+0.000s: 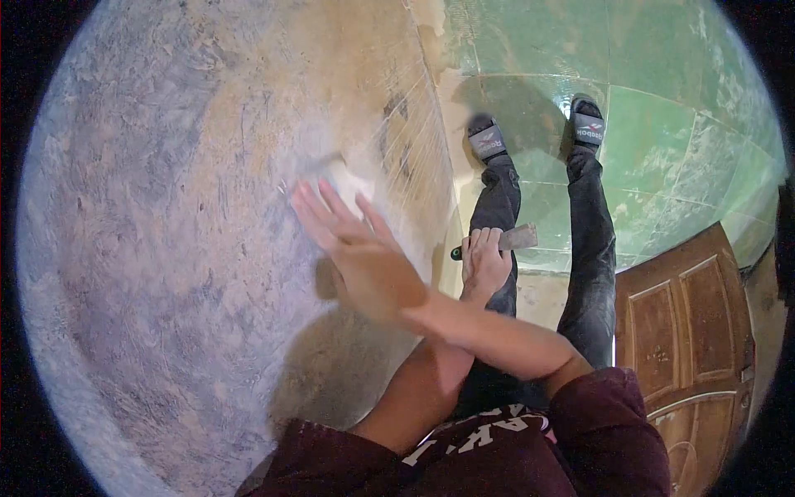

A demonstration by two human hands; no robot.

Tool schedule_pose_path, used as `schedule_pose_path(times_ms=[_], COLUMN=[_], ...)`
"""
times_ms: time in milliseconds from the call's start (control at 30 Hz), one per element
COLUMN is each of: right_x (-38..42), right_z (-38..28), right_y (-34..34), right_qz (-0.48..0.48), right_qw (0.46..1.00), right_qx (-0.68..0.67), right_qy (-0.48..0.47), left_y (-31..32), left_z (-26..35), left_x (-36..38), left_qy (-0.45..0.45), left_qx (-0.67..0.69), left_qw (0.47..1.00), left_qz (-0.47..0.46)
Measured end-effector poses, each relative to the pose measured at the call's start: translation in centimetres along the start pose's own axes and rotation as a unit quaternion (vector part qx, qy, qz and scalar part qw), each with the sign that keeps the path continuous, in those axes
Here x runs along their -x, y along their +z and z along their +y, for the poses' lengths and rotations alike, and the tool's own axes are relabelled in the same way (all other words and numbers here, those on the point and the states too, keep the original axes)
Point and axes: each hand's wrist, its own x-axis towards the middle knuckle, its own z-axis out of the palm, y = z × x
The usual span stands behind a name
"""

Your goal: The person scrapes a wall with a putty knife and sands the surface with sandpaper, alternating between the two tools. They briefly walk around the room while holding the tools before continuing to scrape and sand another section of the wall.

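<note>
My right hand (356, 257) reaches across to the left, over my other forearm, and lies against the mottled wall (166, 248). Its fingers are stretched out over a pale flat sheet (354, 186), blurred by motion and partly hidden under them; I cannot tell its material. Lower and to the right, my left hand (486, 263) is closed round the handle of a scraper (519, 238). The broad, dusty blade points right, and the dark handle end with a green ring sticks out on the left. This hand overlaps my leg in the view.
Green floor tiles (538, 41), with pale dust and wet-looking patches, lie under my feet in dark slides (587, 128). The wall meets the floor along a pale, scratched edge (443, 141). A brown panelled wooden door (687, 331) stands at the lower right.
</note>
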Motion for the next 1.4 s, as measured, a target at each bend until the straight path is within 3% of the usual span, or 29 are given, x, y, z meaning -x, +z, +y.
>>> schedule_pose_path(times_ms=[167,333,500,633,867,967,1200,1267,1400], right_x=[-1.6,-0.6,0.2,0.3,1.3,-1.9,-0.2,-1.9,0.0], right_z=[0.6,-0.2,0.9,1.0,0.6,1.0,0.3,1.9,0.8], right_y=[-1.9,-1.5,-0.7,0.4,0.4,-1.0,-0.6,-1.7,-1.2], right_qz=[0.015,-0.004,0.01,0.019,-0.024,0.015,-0.005,0.025,-0.003], right_qw=[0.998,0.999,0.999,0.999,1.0,1.0,1.0,0.998,0.997], right_qx=[-0.064,-0.051,-0.033,-0.024,-0.012,-0.006,-0.021,-0.036,-0.078], right_qy=[-0.008,0.007,-0.02,-0.02,-0.005,-0.009,0.004,-0.055,-0.011], left_y=[0.0,0.6,0.6,1.2,1.2,1.3,2.1,2.9,2.3], left_z=[-0.1,-0.1,0.0,-0.2,-0.1,-0.3,-0.8,-1.0,-0.8], left_x=[0.2,0.0,0.2,0.3,0.3,1.0,1.1,1.2,0.9], left_qy=[-0.006,0.013,-0.009,0.015,0.021,0.013,0.01,0.017,0.015], left_qx=[0.002,0.018,0.002,0.008,-0.004,-0.005,-0.001,0.011,0.011], left_qw=[1.0,0.999,1.0,0.999,0.999,1.0,1.0,0.999,1.0], left_qz=[-0.002,0.04,-0.01,0.033,0.024,0.017,-0.002,0.043,0.025])
